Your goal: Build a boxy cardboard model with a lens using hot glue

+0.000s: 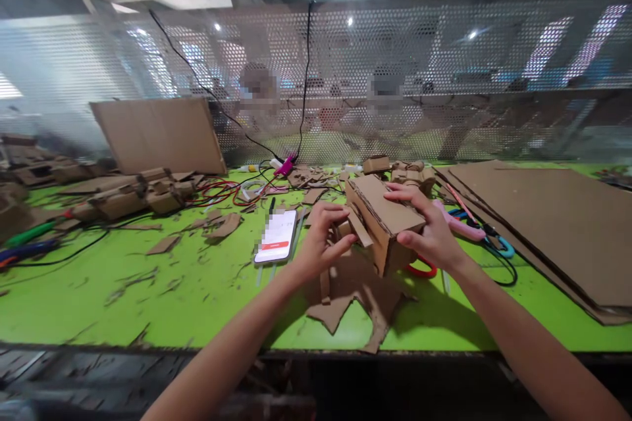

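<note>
A brown cardboard box [382,207] is held tilted above the green table, in front of me. My right hand [437,233] grips its right end, fingers on top and thumb on the near side. Between the thumb and fingers of my left hand [316,247] is a small cardboard piece [360,227] with a flat strip, close against the box's left face. Whether that piece touches the box I cannot tell. Below both hands lies a jagged cardboard offcut [340,309]. A red scissor-like handle [423,268] shows partly under my right hand.
Left of my hands lies a lit phone [276,233]. A pink glue gun [461,223] and blue handles [504,247] are to the right, beside large cardboard sheets [553,230]. Cardboard scraps and cables litter the table [197,302]. A cardboard panel [160,135] stands before a perforated screen [336,118].
</note>
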Demonstrator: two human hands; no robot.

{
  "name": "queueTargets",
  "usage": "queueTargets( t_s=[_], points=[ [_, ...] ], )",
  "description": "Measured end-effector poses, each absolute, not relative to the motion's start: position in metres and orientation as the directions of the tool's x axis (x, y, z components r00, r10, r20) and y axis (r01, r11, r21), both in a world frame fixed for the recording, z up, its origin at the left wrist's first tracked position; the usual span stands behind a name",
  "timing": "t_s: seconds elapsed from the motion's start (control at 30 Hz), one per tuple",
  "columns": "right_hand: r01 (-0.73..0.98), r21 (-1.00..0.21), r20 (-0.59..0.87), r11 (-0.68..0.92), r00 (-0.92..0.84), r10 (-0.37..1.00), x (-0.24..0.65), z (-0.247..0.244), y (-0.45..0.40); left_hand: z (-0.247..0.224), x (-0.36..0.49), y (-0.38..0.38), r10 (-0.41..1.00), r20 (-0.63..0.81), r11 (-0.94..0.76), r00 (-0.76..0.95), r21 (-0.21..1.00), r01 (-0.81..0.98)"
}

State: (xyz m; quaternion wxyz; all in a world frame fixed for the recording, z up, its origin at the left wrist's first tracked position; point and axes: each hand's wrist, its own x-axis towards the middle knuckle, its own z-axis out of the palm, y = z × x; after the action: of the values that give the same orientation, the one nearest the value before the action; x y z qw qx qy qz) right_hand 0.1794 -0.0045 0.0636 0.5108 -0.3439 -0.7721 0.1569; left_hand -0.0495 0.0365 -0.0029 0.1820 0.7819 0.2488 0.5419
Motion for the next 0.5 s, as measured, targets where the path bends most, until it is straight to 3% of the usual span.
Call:
queueTargets(
  t_s=[0.23,0.37,0.5],
  points=[
    [0.420,-0.726,0.557,0.545,-0.106,0.824,0.179,0.070,-0.002,0.004,-0.052,0.028,0.686,0.571,-0.710,0.452,0.661,0.243],
    [0.451,-0.815,0.388,0.363,-0.040,0.921,0.184,0.076,0.002,0.015,-0.052,0.022,0.689,0.487,-0.703,0.537,0.629,0.332],
    [0.555,-0.800,0.227,0.226,-0.069,0.972,0.187,0.078,0.005,0.020,-0.051,0.017,0.639,0.441,-0.740,0.630,0.577,0.345]
  ],
)
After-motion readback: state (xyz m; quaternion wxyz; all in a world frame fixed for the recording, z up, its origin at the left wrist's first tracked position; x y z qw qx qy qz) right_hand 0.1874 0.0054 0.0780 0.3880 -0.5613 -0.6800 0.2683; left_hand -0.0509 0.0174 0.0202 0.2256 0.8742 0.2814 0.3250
